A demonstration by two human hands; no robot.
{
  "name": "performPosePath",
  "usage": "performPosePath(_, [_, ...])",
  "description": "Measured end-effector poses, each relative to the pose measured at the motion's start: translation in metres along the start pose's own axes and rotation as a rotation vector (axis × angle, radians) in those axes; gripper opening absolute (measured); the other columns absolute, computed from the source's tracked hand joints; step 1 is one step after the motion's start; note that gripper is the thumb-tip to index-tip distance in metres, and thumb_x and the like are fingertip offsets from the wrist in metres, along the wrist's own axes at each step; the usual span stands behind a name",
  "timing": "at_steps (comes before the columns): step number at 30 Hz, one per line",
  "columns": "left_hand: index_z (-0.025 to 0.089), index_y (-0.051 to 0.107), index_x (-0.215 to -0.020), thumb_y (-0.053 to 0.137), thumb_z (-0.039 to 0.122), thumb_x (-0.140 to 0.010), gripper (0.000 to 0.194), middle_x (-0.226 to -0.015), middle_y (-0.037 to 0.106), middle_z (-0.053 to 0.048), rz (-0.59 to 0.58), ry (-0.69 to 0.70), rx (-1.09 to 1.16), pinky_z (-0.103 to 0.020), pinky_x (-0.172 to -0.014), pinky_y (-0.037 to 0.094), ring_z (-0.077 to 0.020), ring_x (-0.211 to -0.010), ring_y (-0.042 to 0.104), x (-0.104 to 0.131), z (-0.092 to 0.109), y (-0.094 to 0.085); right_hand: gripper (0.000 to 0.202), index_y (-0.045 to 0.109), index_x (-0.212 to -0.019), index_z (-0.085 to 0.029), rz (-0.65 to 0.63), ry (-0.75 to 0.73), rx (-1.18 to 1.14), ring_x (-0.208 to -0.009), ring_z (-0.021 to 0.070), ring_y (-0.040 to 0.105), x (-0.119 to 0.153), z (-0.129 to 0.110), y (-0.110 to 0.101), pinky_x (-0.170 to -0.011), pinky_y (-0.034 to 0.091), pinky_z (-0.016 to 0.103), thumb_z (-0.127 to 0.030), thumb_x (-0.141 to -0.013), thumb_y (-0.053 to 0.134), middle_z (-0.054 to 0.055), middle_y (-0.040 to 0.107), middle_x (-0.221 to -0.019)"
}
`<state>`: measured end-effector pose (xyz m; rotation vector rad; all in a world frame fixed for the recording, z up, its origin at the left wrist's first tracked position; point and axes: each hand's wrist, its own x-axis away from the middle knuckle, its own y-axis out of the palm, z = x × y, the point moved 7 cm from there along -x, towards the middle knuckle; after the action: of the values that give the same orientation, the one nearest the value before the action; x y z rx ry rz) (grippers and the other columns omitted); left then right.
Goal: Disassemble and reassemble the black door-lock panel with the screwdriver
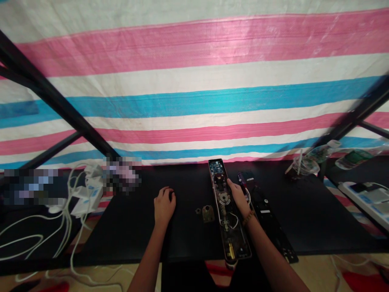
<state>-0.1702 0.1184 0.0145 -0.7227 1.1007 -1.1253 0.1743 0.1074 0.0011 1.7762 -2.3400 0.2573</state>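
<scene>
- Our left hand [164,206] lies on the black counter [124,231], fingers curled; we cannot tell whether its grip is closed on anything.
- Our right hand [239,198] touches the right side of the long open housing [225,211]; we cannot tell if its grip is clamped.
- The housing lies lengthwise on our counter, between a metal plate [208,215] and a black panel [270,223].
</scene>
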Motion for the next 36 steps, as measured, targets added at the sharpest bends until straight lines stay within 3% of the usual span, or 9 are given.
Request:
performPosePath(6, [0.019,0.063,-0.104,0.047,0.027,-0.095,0.02,-0.123,0.063,-0.013,-0.004,-0.009,0.001,-0.042,-0.089,0.049,-0.0281,-0.113,0.063,0.0,0.0,0.0,0.067,0.07,-0.071,-0.016,0.043,0.004,0.02,-0.084,0.028,0.064,0.002,-0.006,-0.003,-0.075,0.048,0.034,-0.081,-0.062,0.062,0.009,0.072,-0.076])
performPosePath(13, [0.018,0.064,-0.104,0.049,0.026,-0.095,0.02,-0.124,0.063,-0.013,-0.002,-0.02,-0.009,-0.04,-0.088,0.048,-0.0271,-0.112,0.063,0.0,-0.002,0.001,0.064,0.065,-0.064,-0.017,-0.003,-0.01,-0.041,-0.064,0.0201,0.057,-0.001,-0.001,0.0,-0.064,0.045,0.031,-0.08,-0.061,0.065,0.004,0.066,-0.064])
performPosePath(31, [0.018,0.065,-0.104,0.049,0.027,-0.094,0.021,-0.125,0.06,-0.014,0.003,-0.037,0.039,-0.042,-0.092,0.049,-0.0279,-0.111,0.063,0.002,-0.001,0.002,0.062,0.064,-0.065,-0.017,-0.02,-0.015,-0.108,-0.062,0.0185,0.056,0.002,0.004,0.0,-0.058,0.044,0.029,-0.079,-0.062,0.069,0.003,0.064,-0.063])
performPosePath(34, [0.016,0.065,-0.105,0.052,0.029,-0.092,0.022,-0.135,0.05,-0.016,0.063,-0.123,0.147,-0.041,-0.092,0.052,-0.0216,-0.092,0.067,0.001,-0.01,-0.002,0.06,0.067,-0.07,-0.017,-0.026,-0.033,-0.11,-0.066,0.0192,0.057,0.003,0.006,0.0,-0.06,0.045,0.029,-0.077,-0.067,0.068,0.004,0.067,-0.068])
performPosePath(36, [0.015,0.065,-0.109,0.054,0.03,-0.091,0.026,-0.144,0.041,-0.018,0.127,-0.206,0.223,-0.039,-0.089,0.054,-0.0146,-0.076,0.065,-0.006,-0.027,-0.011,0.06,0.069,-0.073,-0.016,-0.032,-0.045,-0.126,-0.067,0.0194,0.058,0.004,0.007,0.0,-0.063,0.046,0.029,-0.076,-0.069,0.067,0.004,0.068,-0.071])
